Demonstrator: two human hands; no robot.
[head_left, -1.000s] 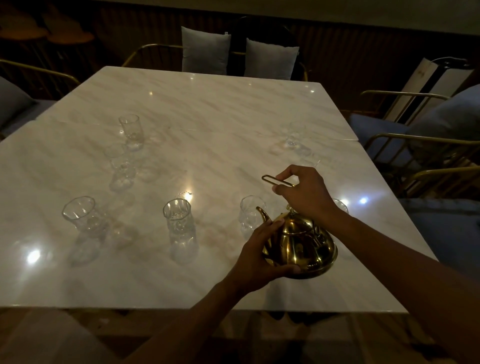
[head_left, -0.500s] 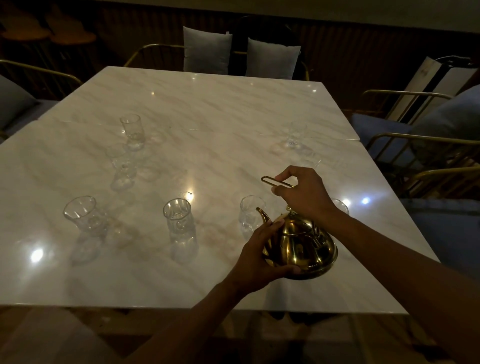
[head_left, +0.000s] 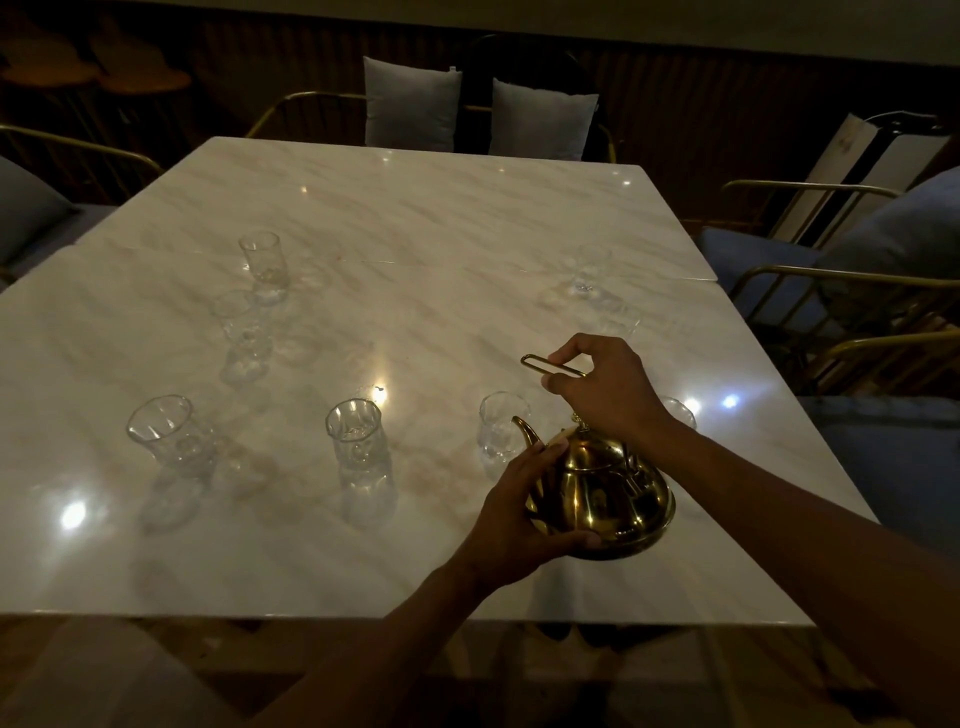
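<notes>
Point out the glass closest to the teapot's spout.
The clear glass standing just behind the tip of the brass teapot's spout; the next glass stands well to its left, the rest no closer.

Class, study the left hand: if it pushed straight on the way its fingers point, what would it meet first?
The brass teapot: the left hand grips its side beside the spout. Beyond that, probably the wrist of the right hand, though depth is unclear.

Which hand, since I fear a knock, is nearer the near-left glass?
Left. The left hand grips the teapot body, well right of the glass; the right hand pinches the handle, farther right still.
</notes>
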